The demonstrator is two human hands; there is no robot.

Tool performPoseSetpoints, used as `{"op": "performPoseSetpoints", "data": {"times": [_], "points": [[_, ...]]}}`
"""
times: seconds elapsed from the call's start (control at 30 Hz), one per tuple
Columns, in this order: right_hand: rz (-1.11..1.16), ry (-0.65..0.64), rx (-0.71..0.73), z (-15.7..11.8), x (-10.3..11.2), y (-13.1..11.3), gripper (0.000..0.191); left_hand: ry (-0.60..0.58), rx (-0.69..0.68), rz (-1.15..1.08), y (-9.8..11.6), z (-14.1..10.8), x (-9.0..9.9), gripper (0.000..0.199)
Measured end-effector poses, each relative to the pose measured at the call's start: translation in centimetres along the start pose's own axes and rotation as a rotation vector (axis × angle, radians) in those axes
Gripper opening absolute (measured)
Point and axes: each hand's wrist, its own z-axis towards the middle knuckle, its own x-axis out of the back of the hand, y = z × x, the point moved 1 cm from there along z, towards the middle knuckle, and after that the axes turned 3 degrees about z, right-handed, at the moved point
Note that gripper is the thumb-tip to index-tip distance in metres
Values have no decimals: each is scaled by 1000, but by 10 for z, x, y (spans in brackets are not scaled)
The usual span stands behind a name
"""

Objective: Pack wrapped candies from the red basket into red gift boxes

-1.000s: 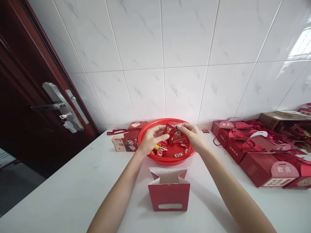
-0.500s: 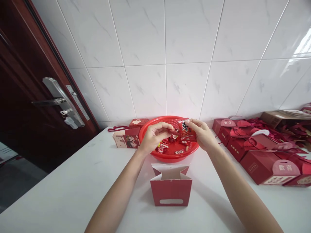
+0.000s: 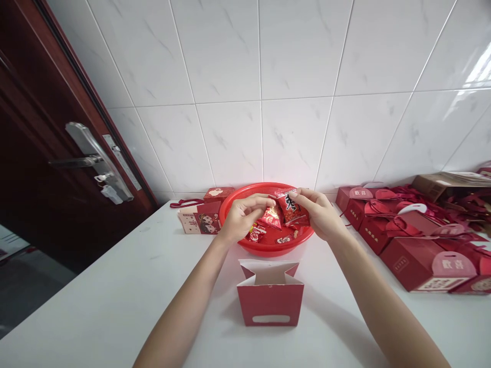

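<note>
Over a round red plastic basket, my left hand pinches a small red and gold candy packet. My right hand grips a red packet with a large black character, its left edge close beside the candy packet. Several wrapped sweets lie in the basket below my hands. Nearer to me stands a red paper box with its top open and its white inside showing.
Many folded red gift boxes with ribbons are stacked on the right. A printed red and cream bag and a small red box sit left of the basket. Behind is a tiled wall; a dark door with keys is at left.
The red and gold packet has come up into view hanging from my left hand. The packet in my right hand has shifted slightly left and tilted.
</note>
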Motion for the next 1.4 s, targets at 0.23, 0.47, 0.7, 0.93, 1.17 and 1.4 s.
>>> {"op": "performPoseSetpoints", "data": {"times": [0.23,0.47,0.7,0.93,1.17,1.4], "points": [[-118,44,123,2,4,3,42,6,117,-134,0,-5,-3,23],[-207,116,177,3,11,0,43,38,133,-103,2,-4,-4,54],[-195,168,190,4,17,-4,39,64,181,-161,1,-4,-4,54],[-269,111,189,4,4,6,44,99,105,-147,2,-7,-10,50],[-121,55,76,-1,-16,14,47,206,113,-163,-3,-7,-21,49],[4,-11,60,-3,-19,11,38,375,109,-195,-6,-7,-23,50]]}}
